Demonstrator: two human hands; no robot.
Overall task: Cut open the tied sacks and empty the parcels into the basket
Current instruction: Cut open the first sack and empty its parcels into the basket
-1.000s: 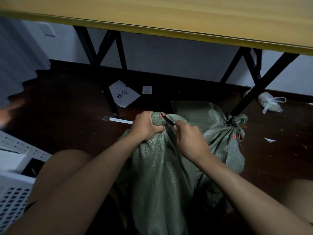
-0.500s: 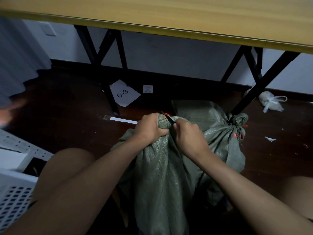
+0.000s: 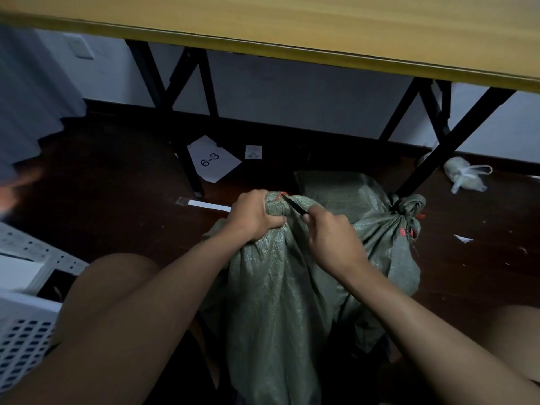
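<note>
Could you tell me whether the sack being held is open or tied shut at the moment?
Tied shut: the red tie binds the near sack neck, gripped by the left hand.

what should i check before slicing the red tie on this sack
1. Left hand grips the near sack neck just below the red tie: ok.
2. Right hand holds the black blade: ok.
3. Blade tip at the tie: ok.
4. Left fingers out of the blade's path: cannot tell, they sit close.
5. White basket within reach at left: ok.
6. Second sack tied: ok, for later.
</note>
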